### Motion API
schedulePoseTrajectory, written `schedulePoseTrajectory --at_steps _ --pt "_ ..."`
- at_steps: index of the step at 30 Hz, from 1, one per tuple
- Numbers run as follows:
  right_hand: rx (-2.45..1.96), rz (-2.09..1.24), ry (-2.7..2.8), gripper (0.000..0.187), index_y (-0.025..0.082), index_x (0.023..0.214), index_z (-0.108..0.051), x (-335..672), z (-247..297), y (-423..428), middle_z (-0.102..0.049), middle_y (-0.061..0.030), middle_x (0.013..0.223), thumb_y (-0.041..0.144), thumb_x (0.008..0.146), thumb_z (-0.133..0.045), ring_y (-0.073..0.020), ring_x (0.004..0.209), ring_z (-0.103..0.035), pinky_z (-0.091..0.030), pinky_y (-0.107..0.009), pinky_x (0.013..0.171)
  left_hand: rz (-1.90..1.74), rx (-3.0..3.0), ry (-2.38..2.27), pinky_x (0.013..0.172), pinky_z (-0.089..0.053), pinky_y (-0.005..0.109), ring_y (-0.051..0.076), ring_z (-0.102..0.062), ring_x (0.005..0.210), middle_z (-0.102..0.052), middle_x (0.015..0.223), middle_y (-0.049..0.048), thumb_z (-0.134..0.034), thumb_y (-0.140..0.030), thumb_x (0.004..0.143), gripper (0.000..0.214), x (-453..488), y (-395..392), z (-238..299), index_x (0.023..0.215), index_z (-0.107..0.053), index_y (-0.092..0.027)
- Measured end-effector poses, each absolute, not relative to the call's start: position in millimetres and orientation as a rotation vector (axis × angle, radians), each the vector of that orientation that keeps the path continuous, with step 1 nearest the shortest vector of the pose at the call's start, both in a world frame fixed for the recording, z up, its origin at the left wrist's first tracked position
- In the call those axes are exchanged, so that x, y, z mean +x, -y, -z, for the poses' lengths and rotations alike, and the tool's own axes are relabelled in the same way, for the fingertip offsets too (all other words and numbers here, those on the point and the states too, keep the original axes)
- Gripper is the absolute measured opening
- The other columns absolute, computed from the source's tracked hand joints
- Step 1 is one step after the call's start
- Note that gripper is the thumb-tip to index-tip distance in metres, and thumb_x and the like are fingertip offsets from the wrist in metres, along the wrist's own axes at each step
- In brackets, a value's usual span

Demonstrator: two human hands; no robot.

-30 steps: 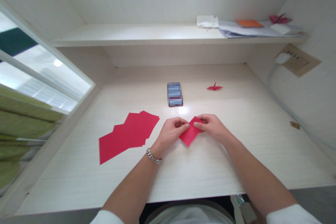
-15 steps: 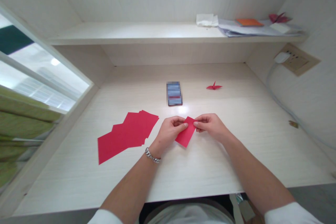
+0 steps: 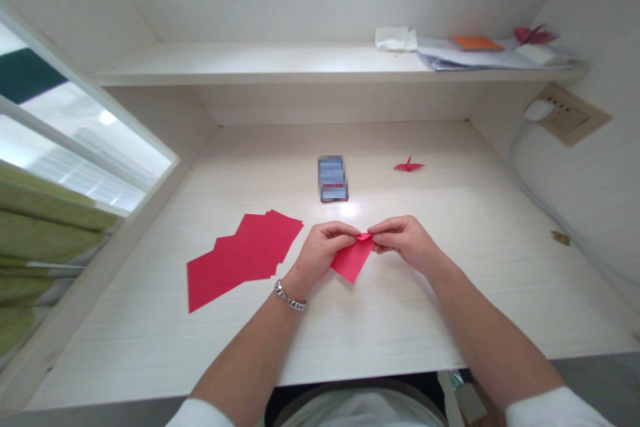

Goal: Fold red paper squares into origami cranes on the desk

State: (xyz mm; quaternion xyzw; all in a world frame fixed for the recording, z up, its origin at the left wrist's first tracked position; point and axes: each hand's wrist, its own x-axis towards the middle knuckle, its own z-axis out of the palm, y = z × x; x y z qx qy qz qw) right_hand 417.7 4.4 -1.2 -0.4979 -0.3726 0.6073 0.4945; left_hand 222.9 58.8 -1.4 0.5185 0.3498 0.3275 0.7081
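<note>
A folded red paper [image 3: 352,259] hangs between both my hands just above the pale desk [image 3: 380,320]. My left hand [image 3: 323,255], with a metal bracelet at the wrist, pinches the paper's upper left edge. My right hand [image 3: 406,240] pinches its top corner, fingertips almost meeting those of the left. To the left lies a fanned stack of red paper sheets [image 3: 243,255]. A finished red paper crane [image 3: 409,165] stands farther back on the right.
A phone [image 3: 333,179] lies flat behind my hands. The upper shelf [image 3: 260,61] carries papers, an orange pad [image 3: 474,44] and another red crane [image 3: 533,34]. A wall socket with a white plug [image 3: 539,110] and cable is on the right wall.
My hands have drawn closer together at the paper's top corner. The paper has shifted slightly left and its upper tip is folded over between my fingertips.
</note>
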Motion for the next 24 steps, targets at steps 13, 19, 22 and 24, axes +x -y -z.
schedulePoseTrajectory --at_steps 13,19,22,24 --pt "-1.349 -1.412 1.053 0.032 0.015 0.084 -0.075 406.7 1.2 -5.8 -0.071 -0.0057 0.074 0.043 0.068 -0.076 -0.0143 0.065 -0.063 -0.051 -0.026 0.059 -0.676 1.54 -0.804 0.069 -0.052 0.027 0.019 -0.068 0.079 -0.074 0.088 0.0084 -0.066 -0.026 0.078 0.017 221.8 -57.8 -1.2 0.088 -0.073 -0.015" --pt "-1.316 -1.43 1.112 0.031 0.015 0.084 -0.075 411.6 5.0 -6.9 -0.07 -0.0045 0.07 0.04 0.068 -0.076 -0.0127 0.06 -0.06 -0.05 -0.026 0.059 -0.642 1.474 -0.764 0.069 -0.055 0.029 0.02 -0.069 0.08 -0.074 0.091 0.0104 -0.07 -0.028 0.074 0.02 220.8 -59.8 -0.6 0.089 -0.07 -0.014" --pt "-1.316 -1.431 1.128 0.03 0.015 0.083 -0.075 412.8 6.0 -7.1 -0.07 -0.0041 0.07 0.04 0.068 -0.076 -0.0129 0.061 -0.06 -0.049 -0.026 0.059 -0.629 1.492 -0.781 0.068 -0.055 0.029 0.021 -0.069 0.079 -0.074 0.09 0.0099 -0.07 -0.03 0.074 0.021 221.0 -59.9 -2.3 0.088 -0.07 -0.014" --pt "-1.325 -1.434 1.122 0.029 0.015 0.083 -0.075 412.3 6.3 -7.1 -0.07 -0.004 0.07 0.04 0.068 -0.076 -0.0132 0.062 -0.061 -0.049 -0.026 0.059 -0.627 1.513 -0.795 0.068 -0.055 0.028 0.02 -0.069 0.079 -0.074 0.089 0.0092 -0.069 -0.031 0.074 0.021 221.6 -59.1 -3.2 0.087 -0.071 -0.015"
